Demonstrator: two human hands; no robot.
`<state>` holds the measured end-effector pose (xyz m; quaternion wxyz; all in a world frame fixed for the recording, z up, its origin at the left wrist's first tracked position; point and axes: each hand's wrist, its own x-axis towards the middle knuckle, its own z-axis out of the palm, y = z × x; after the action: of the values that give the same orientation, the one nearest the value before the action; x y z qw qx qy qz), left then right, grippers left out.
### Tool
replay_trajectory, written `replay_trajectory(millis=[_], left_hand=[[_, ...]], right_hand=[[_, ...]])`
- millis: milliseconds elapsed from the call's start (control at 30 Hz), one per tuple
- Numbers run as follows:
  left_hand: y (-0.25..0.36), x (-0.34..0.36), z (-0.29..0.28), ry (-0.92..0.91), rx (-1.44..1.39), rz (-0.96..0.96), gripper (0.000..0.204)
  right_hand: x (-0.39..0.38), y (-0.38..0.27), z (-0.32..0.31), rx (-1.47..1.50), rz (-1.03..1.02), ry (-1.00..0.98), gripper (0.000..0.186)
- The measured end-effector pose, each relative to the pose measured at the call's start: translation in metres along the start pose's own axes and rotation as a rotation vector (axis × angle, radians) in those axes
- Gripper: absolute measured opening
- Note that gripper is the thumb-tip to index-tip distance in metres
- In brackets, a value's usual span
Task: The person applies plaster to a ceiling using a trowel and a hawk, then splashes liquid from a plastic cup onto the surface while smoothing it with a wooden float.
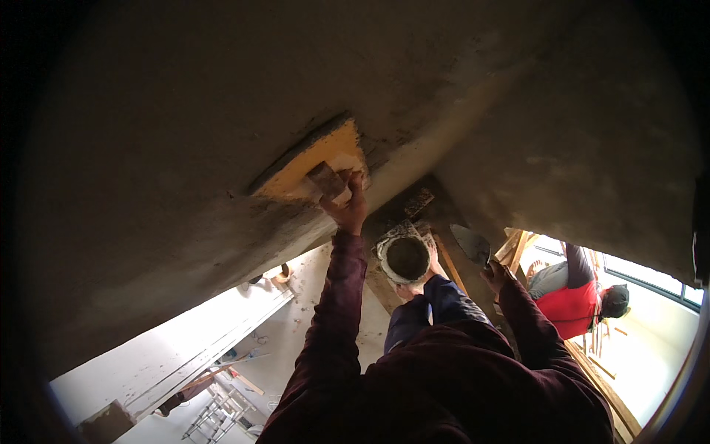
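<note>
Pressed flat against the dark plastered wall [185, 155] is a yellow plastering float [344, 148] with a blocky handle. My left hand [349, 213] is closed round that handle, arm stretched up and forward. Lower and to the right, my right hand [498, 279] grips a pointed trowel [471, 244], its blade tilted up and away from me. Between the two hands, by my feet, stands a round bucket [380, 251] with grey mortar [408, 257] in it. The bucket's rim is crusted with mortar.
A second plastered wall [606, 163] meets the first in a corner ahead. At right, a person in a red vest [569, 307] is close to wooden boards [610, 396] and a bright window. Far below on the left, a metal frame [218, 413] stands on the floor.
</note>
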<state>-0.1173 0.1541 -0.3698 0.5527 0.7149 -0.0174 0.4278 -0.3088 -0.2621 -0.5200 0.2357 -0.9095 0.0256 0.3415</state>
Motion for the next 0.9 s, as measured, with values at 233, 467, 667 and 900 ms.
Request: replay_trajectory(millis=[233,467,667,900], left_hand=[[0.050,0.061,0.014,-0.062,-0.271,-0.229,0.031],[-0.035,-0.033,0.080,-0.349,0.515,-0.230,0.068],[0.005,0.004,0.011,0.036,-0.209,-0.340,0.046],[0.186,0.174,-0.224,0.399,-0.379,-0.232,0.030]], right_hand=[[-0.006,0.032,0.000,0.006,0.119,0.057,0.041],[0.009,0.053,0.017,0.121,-0.086,0.297,0.047],[-0.022,0.025,-0.028,0.231,0.251,0.015,0.034],[-0.039,-0.009,-0.066,0.162,0.152,-0.019,0.031]])
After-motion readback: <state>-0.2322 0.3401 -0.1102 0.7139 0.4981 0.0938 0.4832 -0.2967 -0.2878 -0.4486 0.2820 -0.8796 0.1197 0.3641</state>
